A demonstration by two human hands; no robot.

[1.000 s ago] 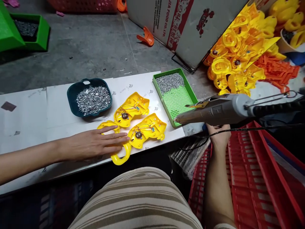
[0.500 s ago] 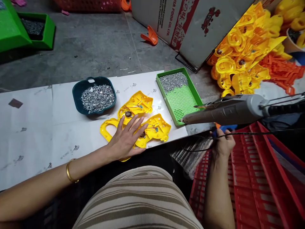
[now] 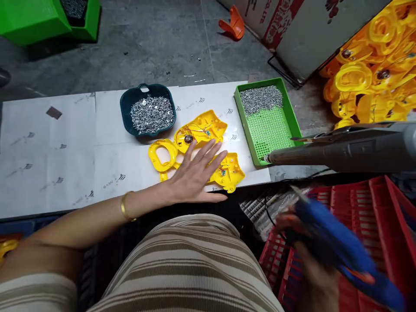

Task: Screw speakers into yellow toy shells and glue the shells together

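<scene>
My left hand (image 3: 195,175) lies flat with fingers spread over the yellow plastic shells. The farther shell (image 3: 216,123) shows a small round speaker, thin wires and a tiny circuit board; a similar nearer shell (image 3: 235,169) is partly covered by my palm and fingers. A yellow ring-shaped end (image 3: 156,162) sticks out left of the hand. My right hand (image 3: 303,242), low at the right and smeared by motion, grips a blue glue gun (image 3: 344,242) with orange parts, its pointed tip toward the table's edge. Its fingers are partly hidden behind the tool.
A dark teal bin (image 3: 125,117) and a green perforated tray (image 3: 243,130) hold small screws. A grey powered screwdriver (image 3: 302,158) reaches over the tray. Red crates (image 3: 386,216) stand below at right. Yellow shells (image 3: 354,82) are heaped near a carton (image 3: 308,39).
My right hand has brought the blue glue gun up and nearer from beneath the screwdriver. My left hand stays on the shells, having shifted slightly; the view has shifted too.
</scene>
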